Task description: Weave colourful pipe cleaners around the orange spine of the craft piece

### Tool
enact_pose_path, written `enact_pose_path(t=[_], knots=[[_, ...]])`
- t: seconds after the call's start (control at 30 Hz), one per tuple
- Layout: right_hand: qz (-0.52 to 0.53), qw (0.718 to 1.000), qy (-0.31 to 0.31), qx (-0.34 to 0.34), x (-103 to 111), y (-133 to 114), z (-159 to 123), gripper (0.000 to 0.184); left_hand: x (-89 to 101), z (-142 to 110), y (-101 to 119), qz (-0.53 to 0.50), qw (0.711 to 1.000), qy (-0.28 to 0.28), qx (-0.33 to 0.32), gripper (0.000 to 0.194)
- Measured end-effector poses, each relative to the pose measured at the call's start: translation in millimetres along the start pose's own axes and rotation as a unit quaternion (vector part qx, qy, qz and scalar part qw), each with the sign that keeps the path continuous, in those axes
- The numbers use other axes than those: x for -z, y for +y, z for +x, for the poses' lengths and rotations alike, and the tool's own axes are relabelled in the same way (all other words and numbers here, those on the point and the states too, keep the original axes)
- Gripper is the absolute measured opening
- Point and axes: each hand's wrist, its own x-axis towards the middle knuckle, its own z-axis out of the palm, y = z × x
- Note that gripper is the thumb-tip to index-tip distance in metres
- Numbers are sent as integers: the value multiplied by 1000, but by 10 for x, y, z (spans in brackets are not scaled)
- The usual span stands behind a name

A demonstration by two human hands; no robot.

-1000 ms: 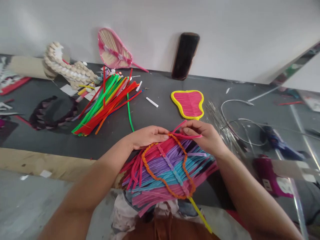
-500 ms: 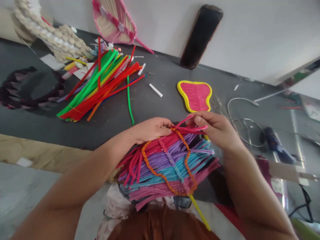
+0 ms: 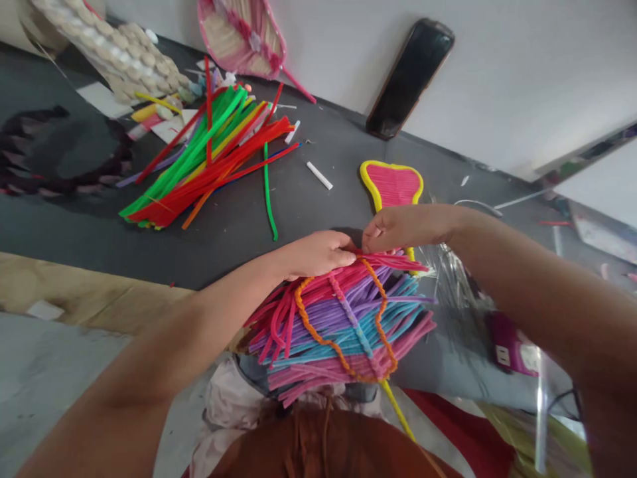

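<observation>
In the head view, with the fuzzy-stem piece (image 3: 343, 322) as the clock's centre, the left hand (image 3: 321, 255) sits at its 12 o'clock edge. Thumb and fingers are pinched together there on the top of the orange twisted outline (image 3: 318, 337) and the pink stems beside it, probably to keep that edge from slipping. The right hand (image 3: 398, 226) meets it from 1 o'clock, its fingers curled close to the same spot, which seems to suit fine handling; whether they grip a stem cannot be told.

The piece lies at the bench's near edge, within both arms' reach. Its pink, purple and blue rows run across the middle rib (image 3: 352, 317), loose ends sticking out past the outline. The yellow stem (image 3: 398, 410) points to 5 o'clock, towards the body, away from the fingers.

A yellow-edged pink shape (image 3: 397, 184) lies at 1 o'clock, partly behind the right hand. The stem bundle (image 3: 199, 172) lies at 10 o'clock on the bench (image 3: 318, 207), seemingly within easy reach. The phone (image 3: 412, 76) leans on the wall (image 3: 328, 40), which holds it tilted up.
</observation>
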Motion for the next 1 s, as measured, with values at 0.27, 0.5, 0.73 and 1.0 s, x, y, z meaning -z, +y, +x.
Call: enact_pose_path(t=[0.27, 0.5, 0.73, 1.0], knots=[[-230, 962, 144, 22, -34, -263, -154, 23, -43, 41, -71, 34, 998, 43, -12, 16], [-385, 879, 278, -48, -606, -667, -551, 27, -27, 53, -83, 10, 999, 41, -8, 14], [-460, 827, 323, -7, -1022, -798, -656, 25, -34, 72, -94, 12, 999, 51, -12, 16], [-438, 767, 461, 85, -1373, -668, -321, 27, 5, 29, -29, -28, 999, 8, -15, 13]])
